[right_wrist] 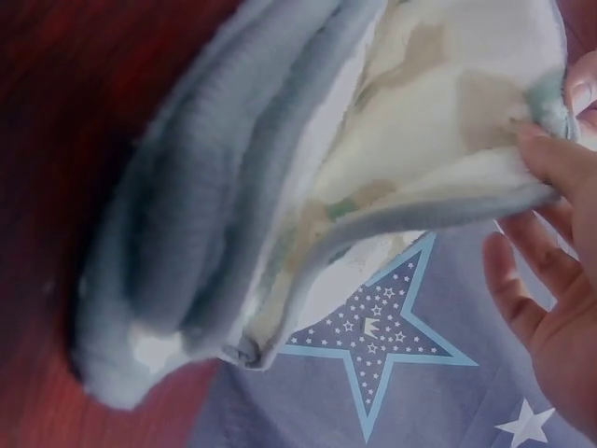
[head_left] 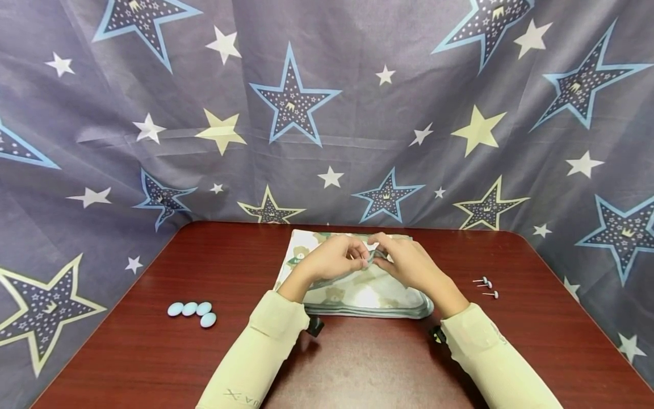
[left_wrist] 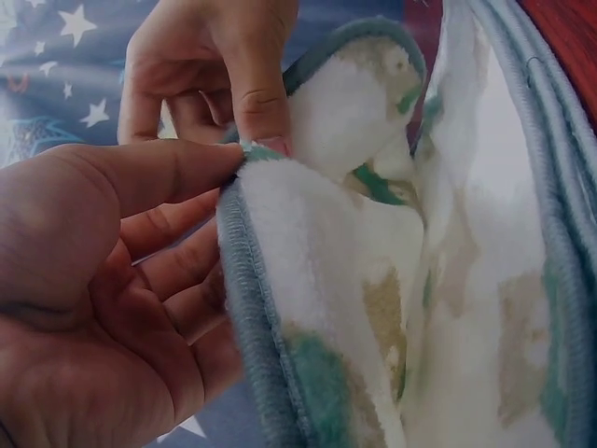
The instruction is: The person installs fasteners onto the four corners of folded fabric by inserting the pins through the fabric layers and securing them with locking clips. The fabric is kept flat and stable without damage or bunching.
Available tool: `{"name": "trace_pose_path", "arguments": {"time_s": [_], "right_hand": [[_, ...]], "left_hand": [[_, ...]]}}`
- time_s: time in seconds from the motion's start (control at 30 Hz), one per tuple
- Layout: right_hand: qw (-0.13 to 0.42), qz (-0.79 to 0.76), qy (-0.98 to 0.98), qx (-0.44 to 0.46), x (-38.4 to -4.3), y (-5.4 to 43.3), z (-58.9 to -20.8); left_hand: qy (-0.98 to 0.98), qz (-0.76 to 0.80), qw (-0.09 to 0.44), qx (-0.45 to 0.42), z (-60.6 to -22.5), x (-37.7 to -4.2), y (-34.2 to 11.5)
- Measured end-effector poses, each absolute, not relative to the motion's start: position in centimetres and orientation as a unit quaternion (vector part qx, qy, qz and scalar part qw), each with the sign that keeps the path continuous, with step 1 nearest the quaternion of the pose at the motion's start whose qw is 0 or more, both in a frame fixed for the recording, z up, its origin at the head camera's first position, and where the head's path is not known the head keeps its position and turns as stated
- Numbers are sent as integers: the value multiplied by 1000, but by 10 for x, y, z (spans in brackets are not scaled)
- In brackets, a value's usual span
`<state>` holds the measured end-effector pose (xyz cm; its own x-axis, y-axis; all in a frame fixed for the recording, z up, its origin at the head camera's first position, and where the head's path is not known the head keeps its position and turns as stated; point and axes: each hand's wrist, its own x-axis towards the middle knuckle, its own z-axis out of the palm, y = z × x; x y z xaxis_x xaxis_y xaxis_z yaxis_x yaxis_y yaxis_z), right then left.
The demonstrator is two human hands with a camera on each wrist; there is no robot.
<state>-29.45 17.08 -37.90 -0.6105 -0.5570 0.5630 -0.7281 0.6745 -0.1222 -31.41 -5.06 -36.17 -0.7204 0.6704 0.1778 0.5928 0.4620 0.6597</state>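
Observation:
A folded blanket (head_left: 352, 298), white with a brown bear and green print and grey-green bound edges, lies at the far middle of the table. My left hand (head_left: 337, 257) pinches the edge of its lifted top layer, thumb above, as the left wrist view shows. Facing it, my right hand (head_left: 406, 261) grips the same raised edge a short way off, between thumb and fingers (right_wrist: 550, 252). In the left wrist view the fingertips of both hands nearly meet at the blanket's edge (left_wrist: 244, 252). Whether a small thing is between the fingertips I cannot tell.
Several light blue oval caps (head_left: 189, 308) lie on the dark red table (head_left: 230, 267) at the left. Three pins with pale heads (head_left: 487, 285) lie at the right. A grey curtain (head_left: 342, 153) printed with stars hangs behind the table.

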Motion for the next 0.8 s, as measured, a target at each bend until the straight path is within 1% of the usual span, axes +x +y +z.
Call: {"name": "trace_pose_path", "arguments": {"time_s": [0.4,0.53,0.67,0.8], "right_hand": [[271,163,-865,389,-298,176,-382],[269,144,-864,400,-299,177,-380],[267,128,-864,408,-299,177,-380],[271,121,-862,411,-298,177,-382]], "left_hand": [[851,368,58,369,-356,-314,-53],[851,368,58,369,-355,-316,-55],[852,368,69,366,-355,-317,-57],[847,383,98,355,-356,-317,-58]]}}
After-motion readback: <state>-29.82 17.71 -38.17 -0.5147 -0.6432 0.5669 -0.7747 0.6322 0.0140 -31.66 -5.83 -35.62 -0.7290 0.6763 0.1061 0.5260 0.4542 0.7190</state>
